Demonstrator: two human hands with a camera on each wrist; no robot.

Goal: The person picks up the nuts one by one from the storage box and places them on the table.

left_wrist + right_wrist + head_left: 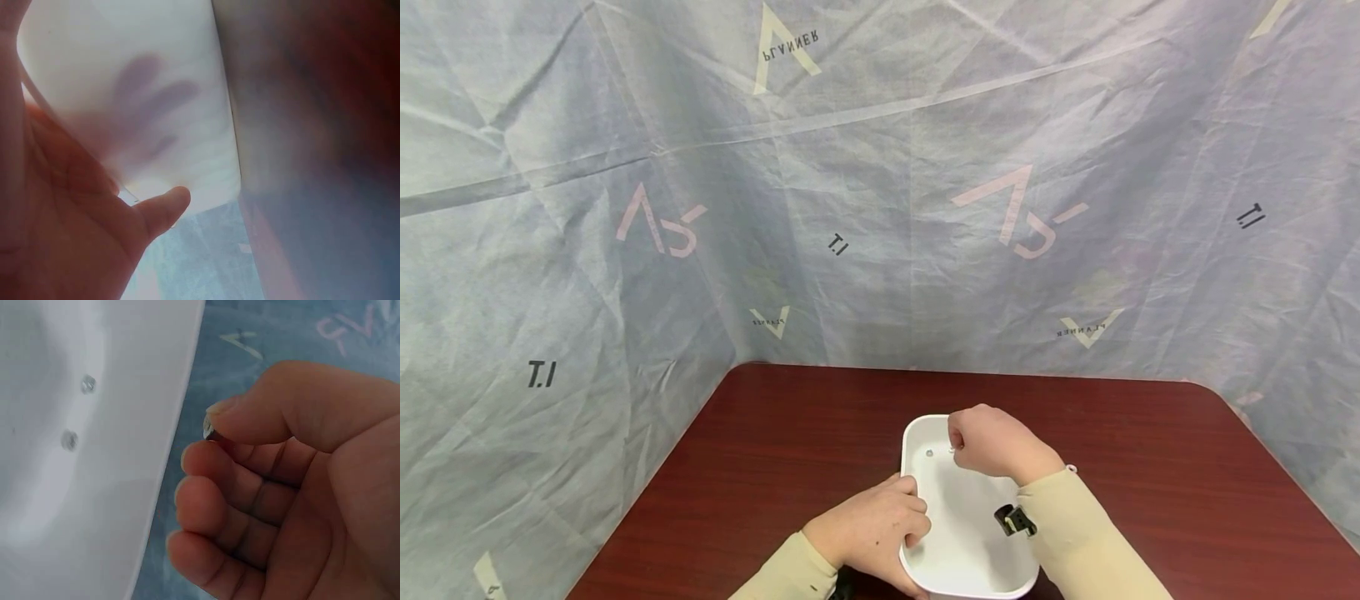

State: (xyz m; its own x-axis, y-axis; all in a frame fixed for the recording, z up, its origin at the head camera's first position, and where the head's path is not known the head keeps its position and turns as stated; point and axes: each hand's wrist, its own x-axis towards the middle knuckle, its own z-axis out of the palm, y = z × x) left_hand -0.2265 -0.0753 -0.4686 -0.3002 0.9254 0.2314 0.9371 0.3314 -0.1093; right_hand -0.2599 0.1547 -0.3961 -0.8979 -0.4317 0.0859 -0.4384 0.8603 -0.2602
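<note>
White plastic, it looks like, makes up the tub (955, 533) in front of me. It sits on the dark red bench (805, 450), with its top side facing up. It is longer than it is wide, and its corners are round.

My left hand (880, 525) holds the tub by its left side. The fingers bend over the rim and reach inside, and the thumb (165, 209) is on the outside. From that side, finger-shaped shadows show through the wall.

My right hand (996, 442) is up over the far end of the tub, on the right. The thumb and first finger pinch a tiny shiny bit (208, 429) that looks like metal. Only its edge peeks out, so I cannot tell its full shape. My other fingers are curled in next to it.

Two more little shiny pieces (88, 384) are in the tub, near the far end and close to each other. They look round, but they are too small and blurry to tell more.

I have cream sleeves (1086, 533) on both arms. A small black gadget (1016, 520) sits at my right wrist. Behind the bench hangs a big grey-blue cloth (850, 167), all wrinkly, with pink, yellow and black letters and shapes on it. Some of the words are backwards.
</note>
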